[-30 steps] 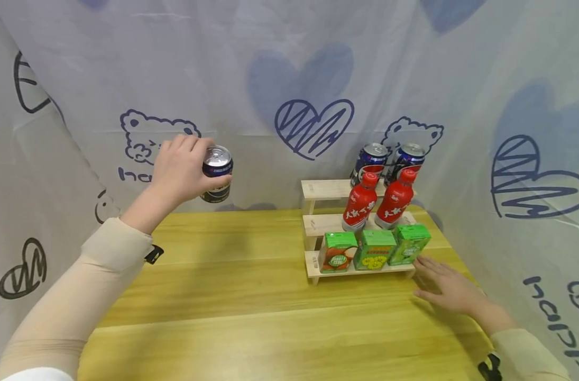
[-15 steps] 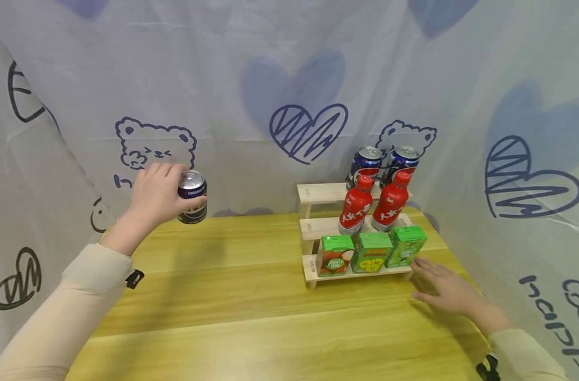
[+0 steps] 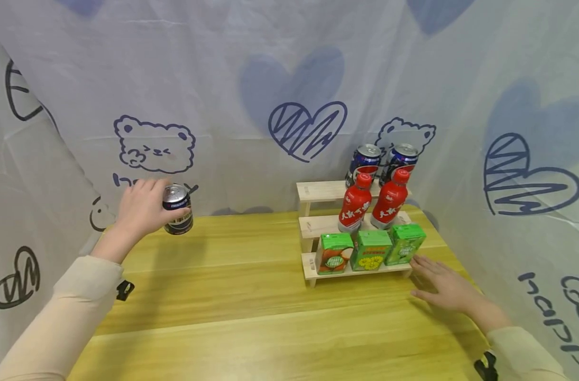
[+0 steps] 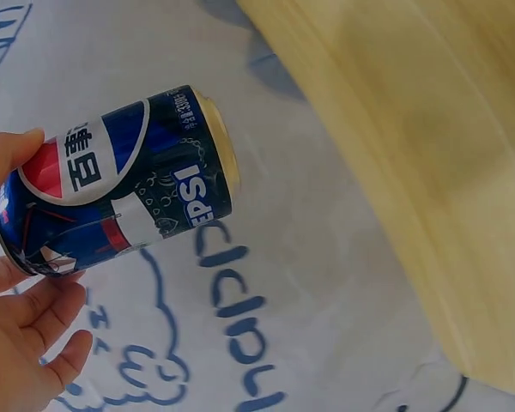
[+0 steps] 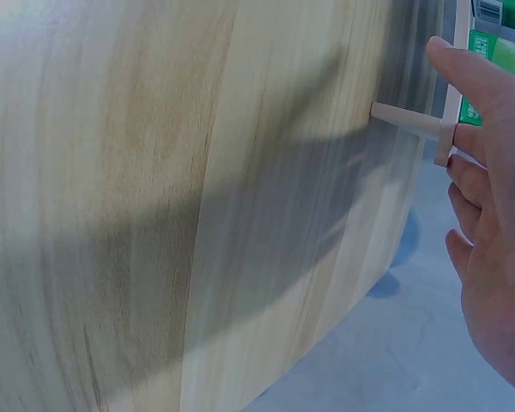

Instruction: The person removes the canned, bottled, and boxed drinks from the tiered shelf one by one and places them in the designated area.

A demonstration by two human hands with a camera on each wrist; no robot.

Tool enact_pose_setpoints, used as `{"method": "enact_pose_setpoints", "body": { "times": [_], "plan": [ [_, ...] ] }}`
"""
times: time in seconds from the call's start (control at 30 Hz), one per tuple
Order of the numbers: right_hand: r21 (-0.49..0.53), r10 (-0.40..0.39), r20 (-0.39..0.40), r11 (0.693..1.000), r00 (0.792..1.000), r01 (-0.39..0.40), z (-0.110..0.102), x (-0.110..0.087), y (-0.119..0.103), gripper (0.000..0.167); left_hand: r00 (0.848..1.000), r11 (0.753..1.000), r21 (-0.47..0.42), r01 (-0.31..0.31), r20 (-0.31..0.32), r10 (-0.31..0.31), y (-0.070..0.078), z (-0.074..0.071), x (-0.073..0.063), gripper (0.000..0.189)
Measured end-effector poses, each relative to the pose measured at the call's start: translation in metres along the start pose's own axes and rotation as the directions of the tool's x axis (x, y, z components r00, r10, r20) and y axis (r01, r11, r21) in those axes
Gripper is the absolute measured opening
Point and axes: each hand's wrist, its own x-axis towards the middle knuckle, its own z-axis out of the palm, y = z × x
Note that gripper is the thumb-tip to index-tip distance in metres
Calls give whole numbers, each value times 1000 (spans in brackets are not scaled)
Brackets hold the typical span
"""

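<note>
A blue Pepsi can (image 4: 120, 180) is gripped by my left hand (image 3: 144, 209), thumb on one side and fingers on the other. In the head view the can (image 3: 178, 216) hangs upright above the table's back left part. My right hand (image 3: 448, 286) lies with extended fingers at the right end of a three-step wooden rack (image 3: 318, 226); in the right wrist view its fingers touch or nearly touch the rack's lowest board. On that step stand three green drink cartons (image 3: 372, 251). Two red bottles (image 3: 355, 203) fill the middle step, and two blue cans (image 3: 364, 164) the top.
The rack stands on the right half of a yellow wooden table (image 3: 251, 328). A pale curtain (image 3: 222, 69) printed with hearts and bears hangs close behind the table and at both sides.
My left hand has carried the can leftward and down, closer to the table. The right hand stays by the rack. The head view has shifted slightly.
</note>
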Motion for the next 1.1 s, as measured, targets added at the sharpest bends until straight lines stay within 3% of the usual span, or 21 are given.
{"method": "enact_pose_setpoints", "body": {
  "times": [0.67,1.1],
  "plan": [
    [12,29,17,1000,999,-29,0,-1,-1,76,991,996,-77,48,130,-38,-44,43,-5,77],
    [5,25,4,1000,1000,-25,1,-2,0,76,980,994,-84,73,189,-56,-57,53,-8,74]
  ]
}}
